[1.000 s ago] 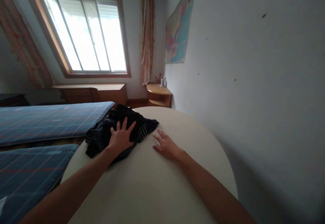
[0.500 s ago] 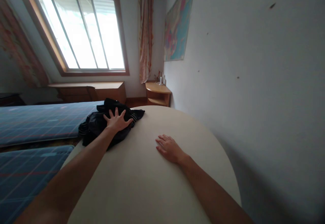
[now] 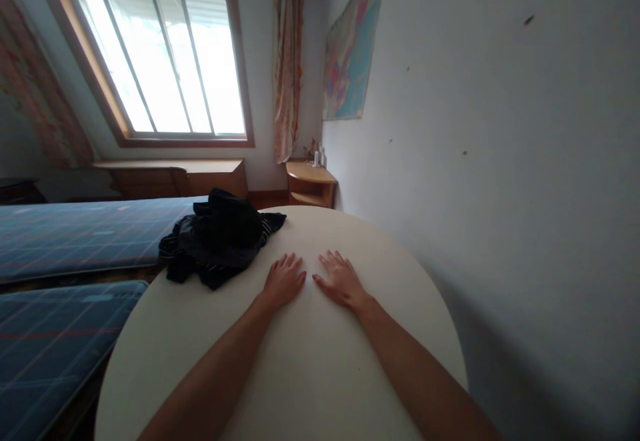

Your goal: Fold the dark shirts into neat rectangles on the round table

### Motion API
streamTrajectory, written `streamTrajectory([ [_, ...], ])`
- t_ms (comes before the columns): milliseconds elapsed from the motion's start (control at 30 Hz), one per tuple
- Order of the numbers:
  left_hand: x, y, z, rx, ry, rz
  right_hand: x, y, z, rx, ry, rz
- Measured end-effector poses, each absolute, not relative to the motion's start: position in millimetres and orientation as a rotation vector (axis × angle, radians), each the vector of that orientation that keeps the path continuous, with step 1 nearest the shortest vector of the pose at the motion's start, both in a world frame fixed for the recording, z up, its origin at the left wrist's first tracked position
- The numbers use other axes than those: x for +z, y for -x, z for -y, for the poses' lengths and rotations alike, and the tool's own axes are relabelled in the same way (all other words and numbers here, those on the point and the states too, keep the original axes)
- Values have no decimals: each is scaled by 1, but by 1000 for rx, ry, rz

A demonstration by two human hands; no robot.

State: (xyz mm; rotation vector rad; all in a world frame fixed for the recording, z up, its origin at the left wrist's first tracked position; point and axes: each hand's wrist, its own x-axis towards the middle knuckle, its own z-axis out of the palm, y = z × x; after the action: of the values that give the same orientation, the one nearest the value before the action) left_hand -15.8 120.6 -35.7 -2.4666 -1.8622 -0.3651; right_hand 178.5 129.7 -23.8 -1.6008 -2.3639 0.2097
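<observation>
Left hand (image 3: 283, 281) and right hand (image 3: 340, 279): both palm down, fingers spread, nothing gripped, thumbs near each other but apart. Both over the middle of the round surface (image 3: 300, 367). Black clothing (image 3: 225, 227) bunched at surface's far-left edge, thin white stripes showing, left hand nearest. Blue plaid mattress (image 3: 90, 237) beyond that edge.

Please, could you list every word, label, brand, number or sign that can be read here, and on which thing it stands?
No text can be read.
Wall map: any print is too small and blurred.
White containers on the corner shelf: too small to tell.
Black cloth: pale stripes, no readable lettering.
</observation>
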Motion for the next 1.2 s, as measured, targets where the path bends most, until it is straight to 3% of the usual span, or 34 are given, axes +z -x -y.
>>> streamTrajectory([
  [1200, -46, 27, -122, -426, 2588, 1807, -29, -176, -133, 300, 1703, 2404],
])
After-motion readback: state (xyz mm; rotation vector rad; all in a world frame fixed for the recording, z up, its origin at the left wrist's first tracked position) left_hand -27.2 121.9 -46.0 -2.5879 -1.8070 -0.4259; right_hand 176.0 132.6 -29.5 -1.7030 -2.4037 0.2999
